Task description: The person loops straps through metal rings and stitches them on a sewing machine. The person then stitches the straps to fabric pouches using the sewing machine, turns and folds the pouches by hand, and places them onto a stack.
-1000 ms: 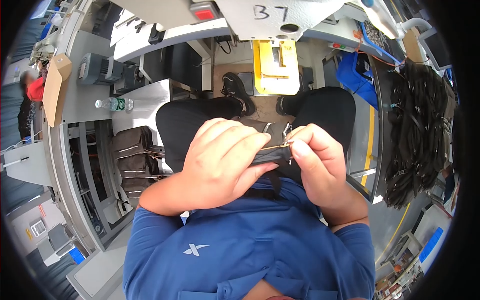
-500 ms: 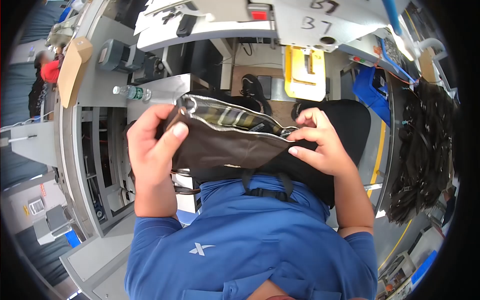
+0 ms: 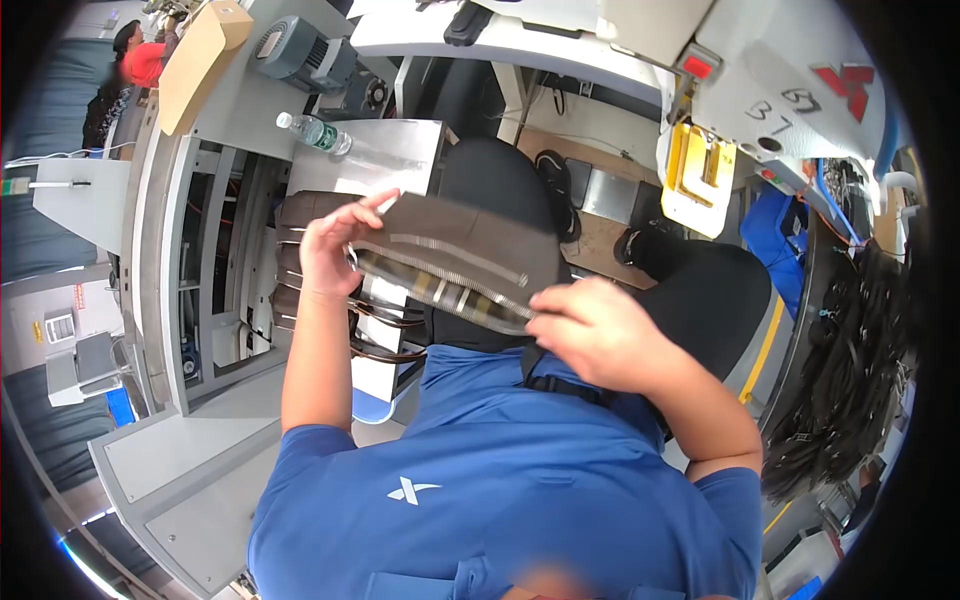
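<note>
A dark brown zippered bag (image 3: 470, 235) with a plaid lining (image 3: 440, 287) is held tilted above my lap, its open zipper edge facing my body. My left hand (image 3: 335, 245) grips the bag's left end, near a metal ring, with the fingers curled round the corner. At the other end, my right hand (image 3: 600, 335) is closed on the right corner of the opening. The bag is slightly blurred. Beside my left forearm lie several similar brown pieces (image 3: 300, 215), with dark loops of strap (image 3: 395, 320) next to them.
A plastic bottle (image 3: 315, 133) lies on the metal side table (image 3: 385, 150). Ahead stands a machine marked B7 (image 3: 740, 90) with a yellow plate (image 3: 697, 180). Many dark straps (image 3: 840, 370) hang at right, near a blue bin (image 3: 775, 240). A person in red (image 3: 145, 62) is far left.
The bag has turned over, so its opening now faces my body instead of away. My right hand moved down and left. The view shifted left, revealing more brown pieces.
</note>
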Demonstrator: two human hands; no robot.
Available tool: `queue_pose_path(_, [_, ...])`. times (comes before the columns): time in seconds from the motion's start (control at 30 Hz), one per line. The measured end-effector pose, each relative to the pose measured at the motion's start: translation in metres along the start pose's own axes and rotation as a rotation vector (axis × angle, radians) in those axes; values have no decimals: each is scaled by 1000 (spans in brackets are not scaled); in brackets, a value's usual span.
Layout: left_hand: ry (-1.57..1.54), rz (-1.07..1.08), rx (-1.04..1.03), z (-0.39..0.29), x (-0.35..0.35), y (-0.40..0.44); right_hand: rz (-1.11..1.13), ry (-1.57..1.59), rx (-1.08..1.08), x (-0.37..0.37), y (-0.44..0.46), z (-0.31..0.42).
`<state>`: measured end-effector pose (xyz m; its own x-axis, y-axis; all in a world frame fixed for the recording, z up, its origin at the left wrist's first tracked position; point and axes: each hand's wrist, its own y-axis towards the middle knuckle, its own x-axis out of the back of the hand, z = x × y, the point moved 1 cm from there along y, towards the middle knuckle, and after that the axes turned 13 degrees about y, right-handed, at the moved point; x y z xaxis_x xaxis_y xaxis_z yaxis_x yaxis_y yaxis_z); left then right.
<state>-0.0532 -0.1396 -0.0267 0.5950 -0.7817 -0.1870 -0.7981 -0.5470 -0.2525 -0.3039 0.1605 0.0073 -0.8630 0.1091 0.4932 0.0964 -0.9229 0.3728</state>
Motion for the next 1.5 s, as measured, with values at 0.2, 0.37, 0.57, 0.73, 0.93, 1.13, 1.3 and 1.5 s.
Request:
queue_pose_path(0.2, [401, -75, 299, 28, -6, -18, -219, 477, -761, -34, -35, -51])
queue_pose_path(0.37, [549, 44, 382, 25, -4, -12, -122, 924, -1043, -44, -17, -83])
queue_pose_path(0.57, [513, -57, 138, 31, -3, -18, -129, 1189, -975, -47, -1, -85])
queue_pose_path(0.73, [448, 23, -214, 33, 4, -23, -126, 1164, -668, -43, -3, -76])
queue_pose_path(0.93, [401, 225, -247, 11, -2, -19, -264, 687, -402, -21, 3, -28])
queue_pose_path(1.13, [1016, 388, 95, -35, -47, -9, -151, 800, -341, -25, -6, -21])
queue_pose_path(1.3, [895, 316, 212, -32, -55, -28, -162, 822, -754, -27, -10, -17])
queue_pose_path(1.5, [1052, 562, 74, -49, -64, -51, -89, 635, -606, -23, -18, 1])
